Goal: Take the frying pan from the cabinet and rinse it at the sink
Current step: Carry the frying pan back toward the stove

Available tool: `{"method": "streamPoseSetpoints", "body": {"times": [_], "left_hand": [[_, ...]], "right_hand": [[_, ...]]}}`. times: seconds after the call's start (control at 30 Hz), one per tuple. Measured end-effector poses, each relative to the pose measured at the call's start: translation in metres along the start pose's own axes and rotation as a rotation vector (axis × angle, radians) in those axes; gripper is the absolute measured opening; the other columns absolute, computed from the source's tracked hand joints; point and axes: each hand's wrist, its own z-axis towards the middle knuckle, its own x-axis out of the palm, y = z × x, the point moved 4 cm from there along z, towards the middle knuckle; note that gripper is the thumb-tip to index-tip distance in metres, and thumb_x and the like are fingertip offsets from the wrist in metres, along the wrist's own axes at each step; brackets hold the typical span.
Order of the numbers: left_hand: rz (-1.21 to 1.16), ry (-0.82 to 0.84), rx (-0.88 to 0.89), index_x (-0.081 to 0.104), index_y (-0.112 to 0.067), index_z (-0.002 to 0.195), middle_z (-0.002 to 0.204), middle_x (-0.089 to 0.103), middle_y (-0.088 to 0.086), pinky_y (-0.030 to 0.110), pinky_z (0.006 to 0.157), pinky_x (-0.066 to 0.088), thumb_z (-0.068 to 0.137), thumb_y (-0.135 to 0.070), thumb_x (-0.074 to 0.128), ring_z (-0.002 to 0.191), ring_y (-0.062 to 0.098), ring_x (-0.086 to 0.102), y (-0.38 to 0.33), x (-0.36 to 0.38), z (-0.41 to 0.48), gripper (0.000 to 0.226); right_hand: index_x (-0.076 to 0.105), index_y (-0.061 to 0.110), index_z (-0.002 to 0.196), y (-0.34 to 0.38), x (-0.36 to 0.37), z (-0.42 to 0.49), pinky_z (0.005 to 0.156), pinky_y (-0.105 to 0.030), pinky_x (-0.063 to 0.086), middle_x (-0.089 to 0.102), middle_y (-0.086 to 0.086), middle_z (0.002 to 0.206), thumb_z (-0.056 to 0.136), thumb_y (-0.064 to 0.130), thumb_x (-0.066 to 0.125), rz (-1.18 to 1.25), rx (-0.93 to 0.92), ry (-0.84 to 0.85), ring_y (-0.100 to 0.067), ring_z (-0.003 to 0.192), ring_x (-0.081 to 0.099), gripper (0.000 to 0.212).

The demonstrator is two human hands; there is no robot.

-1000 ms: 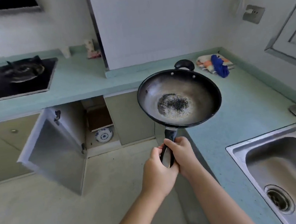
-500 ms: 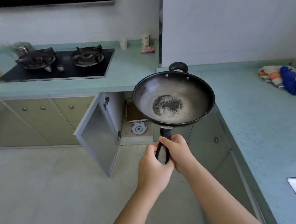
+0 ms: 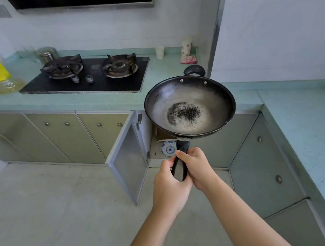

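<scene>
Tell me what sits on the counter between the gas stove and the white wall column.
In the head view, a small white cup and a patterned tall cup with a pink cloth at its base stand between the gas stove and the wall column.

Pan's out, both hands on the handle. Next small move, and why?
Probably turn right and carry the pan along the counter toward the sink, which is out of view now. Both the left hand and right hand already grip the handle, the pan is held level in the air, and its dark residue is unrinsed. The cabinet door hangs open.
</scene>
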Motion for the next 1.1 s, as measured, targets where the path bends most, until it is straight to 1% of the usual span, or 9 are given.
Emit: {"method": "streamPoseSetpoints", "body": {"times": [0.07, 0.13, 0.3, 0.37, 0.43, 0.67, 0.87, 0.97, 1.1], "left_hand": [[-0.001, -0.007, -0.014, 0.051, -0.031, 0.103, 0.090, 0.061, -0.017, 0.038, 0.066, 0.057, 0.076, -0.024, 0.068, 0.074, 0.018, 0.063, -0.001, -0.001, 0.019, 0.032], [0.002, -0.018, -0.025, 0.051, -0.028, 0.106, 0.090, 0.061, -0.016, 0.038, 0.065, 0.057, 0.076, -0.024, 0.068, 0.073, 0.018, 0.063, -0.003, 0.000, 0.042, 0.034], [0.025, -0.068, -0.048, 0.053, -0.024, 0.108, 0.098, 0.065, -0.005, 0.042, 0.070, 0.057, 0.074, -0.026, 0.068, 0.084, 0.026, 0.066, -0.016, 0.013, 0.110, 0.037], [0.023, -0.092, -0.050, 0.053, -0.024, 0.113, 0.105, 0.065, -0.003, 0.042, 0.072, 0.056, 0.074, -0.025, 0.068, 0.090, 0.030, 0.065, -0.027, 0.021, 0.141, 0.042], [0.019, -0.118, -0.053, 0.053, -0.023, 0.113, 0.107, 0.064, -0.004, 0.043, 0.074, 0.057, 0.073, -0.025, 0.068, 0.092, 0.029, 0.065, -0.038, 0.031, 0.172, 0.043], [-0.028, -0.152, -0.070, 0.054, -0.020, 0.115, 0.103, 0.069, 0.003, 0.042, 0.072, 0.055, 0.067, -0.031, 0.067, 0.091, 0.032, 0.066, -0.056, 0.058, 0.254, 0.051], [-0.013, -0.145, -0.062, 0.052, -0.021, 0.119, 0.103, 0.069, 0.001, 0.041, 0.073, 0.056, 0.067, -0.031, 0.068, 0.090, 0.026, 0.067, -0.057, 0.070, 0.309, 0.055], [-0.026, -0.137, -0.074, 0.054, -0.019, 0.118, 0.100, 0.069, -0.004, 0.039, 0.075, 0.056, 0.072, -0.022, 0.070, 0.090, 0.017, 0.067, -0.053, 0.075, 0.338, 0.049], [0.002, -0.115, -0.084, 0.055, -0.014, 0.112, 0.091, 0.068, -0.005, 0.028, 0.066, 0.055, 0.075, -0.018, 0.071, 0.080, 0.012, 0.066, -0.048, 0.079, 0.376, 0.041]], "right_hand": [[0.047, 0.003, 0.059, 0.002, 0.004, 0.020, 0.046, -0.022, 0.045, 0.055, -0.002, 0.045, 0.089, 0.001, 0.052, -0.016, 0.007, 0.008, -0.016, 0.045, 0.053, 0.031], [0.047, 0.003, 0.062, 0.005, 0.007, 0.045, 0.051, -0.025, 0.043, 0.051, -0.006, 0.052, 0.088, 0.002, 0.053, -0.039, 0.013, 0.015, -0.021, 0.053, 0.050, 0.027], [0.050, 0.003, 0.069, 0.024, 0.009, 0.120, 0.059, -0.031, 0.039, 0.047, -0.014, 0.065, 0.087, 0.005, 0.055, -0.053, 0.032, 0.057, -0.024, 0.064, 0.048, 0.019], [0.045, 0.005, 0.061, 0.037, 0.005, 0.153, 0.057, -0.031, 0.037, 0.045, -0.011, 0.060, 0.087, 0.006, 0.057, -0.068, 0.034, 0.057, -0.024, 0.061, 0.047, 0.029], [0.045, 0.004, 0.056, 0.054, 0.001, 0.182, 0.055, -0.030, 0.041, 0.051, -0.011, 0.055, 0.088, 0.005, 0.056, -0.082, 0.040, 0.063, -0.023, 0.055, 0.051, 0.034], [0.043, 0.006, 0.065, 0.090, -0.006, 0.258, 0.071, -0.041, 0.047, 0.058, -0.017, 0.071, 0.091, 0.002, 0.051, -0.024, 0.057, 0.110, -0.029, 0.067, 0.055, 0.027], [0.041, 0.008, 0.068, 0.102, -0.008, 0.310, 0.059, -0.033, 0.051, 0.057, -0.018, 0.071, 0.092, 0.001, 0.049, -0.028, 0.081, 0.113, -0.025, 0.060, 0.055, 0.026], [0.040, 0.009, 0.076, 0.097, -0.010, 0.342, 0.070, -0.042, 0.054, 0.058, -0.029, 0.083, 0.091, 0.006, 0.053, -0.079, 0.111, 0.061, -0.027, 0.070, 0.058, 0.020], [0.041, 0.009, 0.079, 0.096, -0.007, 0.379, 0.060, -0.027, 0.055, 0.062, -0.014, 0.075, 0.092, 0.005, 0.051, -0.046, 0.133, 0.056, -0.020, 0.066, 0.061, 0.017]]}}
